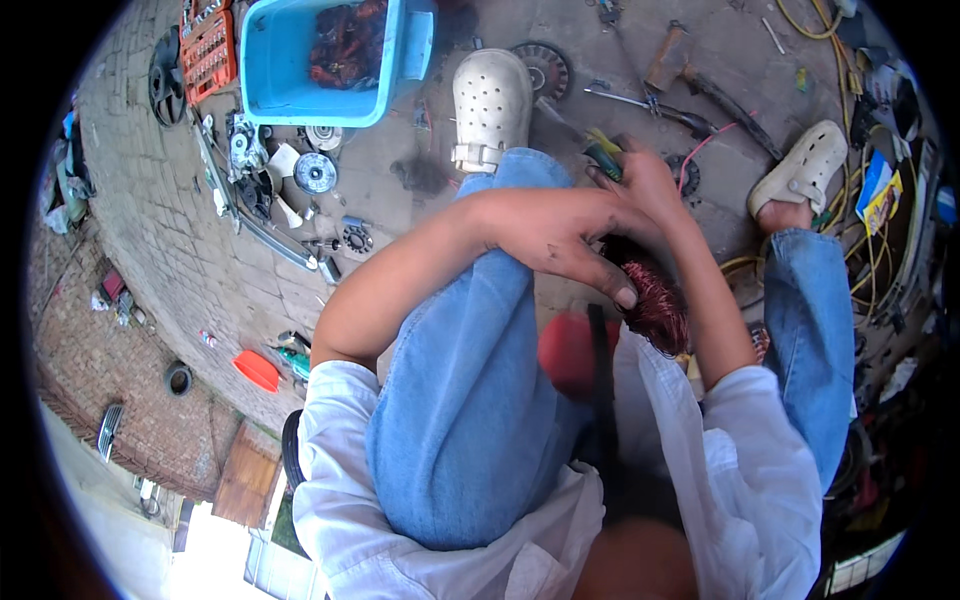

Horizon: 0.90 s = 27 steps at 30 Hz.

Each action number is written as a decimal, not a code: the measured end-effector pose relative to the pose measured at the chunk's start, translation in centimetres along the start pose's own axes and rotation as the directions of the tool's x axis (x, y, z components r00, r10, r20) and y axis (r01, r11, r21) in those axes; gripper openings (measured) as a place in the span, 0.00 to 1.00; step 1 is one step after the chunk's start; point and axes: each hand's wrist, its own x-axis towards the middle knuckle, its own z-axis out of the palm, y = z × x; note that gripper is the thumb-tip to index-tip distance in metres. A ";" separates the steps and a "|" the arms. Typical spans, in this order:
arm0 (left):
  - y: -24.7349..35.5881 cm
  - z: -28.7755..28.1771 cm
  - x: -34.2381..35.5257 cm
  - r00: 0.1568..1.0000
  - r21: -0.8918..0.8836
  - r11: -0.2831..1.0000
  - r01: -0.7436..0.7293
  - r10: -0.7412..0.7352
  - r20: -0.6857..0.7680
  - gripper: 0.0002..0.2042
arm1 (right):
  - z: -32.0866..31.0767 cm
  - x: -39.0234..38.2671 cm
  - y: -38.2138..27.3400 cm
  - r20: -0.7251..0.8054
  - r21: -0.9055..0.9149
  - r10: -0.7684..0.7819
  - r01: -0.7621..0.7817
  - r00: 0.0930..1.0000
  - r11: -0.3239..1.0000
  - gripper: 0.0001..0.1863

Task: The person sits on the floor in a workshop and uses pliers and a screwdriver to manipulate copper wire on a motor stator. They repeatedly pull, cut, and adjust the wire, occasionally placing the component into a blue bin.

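Observation:
My left hand (570,235) reaches across from the left over my raised knee. Its thumb presses on a bundle of reddish copper windings (655,300), with the fingers wrapped round a dark part of it that is mostly hidden. Crossing beyond it, my right hand (645,180) is closed round the green and yellow handle of a screwdriver-like tool (603,158). The blade points away to the upper left and is blurred, so its tip is hard to make out. The tool is apart from the windings.
A light blue tub (390,95) with dark reddish copper pieces stands at the far left, beside an orange socket case (208,50). Metal parts (315,173) lie below it. Far right are a hammer (730,105), a ratchet-like tool (650,103) and yellow cable (850,60).

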 end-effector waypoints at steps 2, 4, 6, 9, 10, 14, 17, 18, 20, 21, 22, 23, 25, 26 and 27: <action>-0.2 0.1 -0.4 0.999 -0.004 1.000 -0.015 0.015 -0.032 0.23 | -1.8 -1.3 -0.8 0.101 0.019 0.192 -0.195 0.976 0.981 0.17; 0.0 0.0 -0.7 0.998 -0.014 1.000 -0.005 0.004 -0.058 0.23 | -2.2 -2.4 -1.0 -0.034 -0.119 0.225 -0.227 0.974 0.966 0.19; 0.2 0.2 -0.8 0.991 -0.035 0.999 0.039 -0.043 -0.125 0.24 | -2.0 -3.3 -2.1 -0.378 -0.094 0.165 -0.215 0.911 0.972 0.24; 1.1 0.1 -1.5 0.935 -0.131 0.981 0.146 -0.180 -0.306 0.26 | -2.7 -4.2 -4.3 -0.317 0.251 -0.024 0.108 0.948 0.962 0.28; 1.7 0.1 -1.7 0.900 -0.172 0.969 0.179 -0.232 -0.369 0.27 | -2.2 -4.6 -5.2 -0.349 0.437 0.018 0.146 0.937 0.888 0.25; 2.7 1.5 -3.5 0.768 -0.390 0.917 -0.083 -0.191 -0.611 0.32 | -2.6 -5.3 -10.6 -0.449 0.761 0.199 0.256 0.871 0.596 0.18; 6.2 3.1 -4.8 0.773 -0.322 0.916 -0.240 -0.020 -0.634 0.33 | -6.0 -6.6 -13.9 -0.379 0.727 0.061 0.257 0.923 0.636 0.20; 8.1 4.0 -4.8 0.782 -0.310 0.913 -0.266 0.016 -0.623 0.33 | -6.2 -6.7 -14.4 -0.483 0.661 0.028 0.344 0.875 0.667 0.21; 11.5 5.9 -4.9 0.789 -0.255 0.908 -0.334 0.121 -0.603 0.33 | -6.6 -6.3 -15.9 -0.668 0.497 -0.071 0.516 0.740 0.698 0.22; 12.7 7.2 -5.4 0.778 -0.217 0.911 -0.351 0.155 -0.608 0.32 | -7.1 -6.7 -17.8 -0.709 0.541 0.057 0.491 0.702 0.683 0.24; 14.1 8.6 -5.5 0.775 -0.179 0.914 -0.364 0.190 -0.602 0.32 | -8.2 -7.1 -19.1 -0.764 0.467 0.009 0.543 0.646 0.698 0.24; 15.5 10.1 -5.6 0.771 -0.141 0.916 -0.376 0.225 -0.596 0.32 | -9.5 -7.3 -20.4 -0.811 0.390 -0.040 0.590 0.584 0.707 0.24; 17.5 13.4 -4.7 0.770 -0.127 0.888 -0.443 0.304 -0.561 0.28 | -12.2 -9.2 -22.7 -0.878 0.174 -0.172 0.633 0.447 0.755 0.21; 18.6 15.0 -4.8 0.760 -0.116 0.873 -0.475 0.340 -0.554 0.26 | -13.1 -10.4 -23.8 -0.809 0.311 -0.196 0.686 0.555 0.658 0.19; 19.9 16.7 -5.2 0.763 -0.102 0.865 -0.491 0.371 -0.530 0.25 | -14.2 -12.1 -24.9 -0.727 0.432 -0.250 0.709 0.640 0.557 0.18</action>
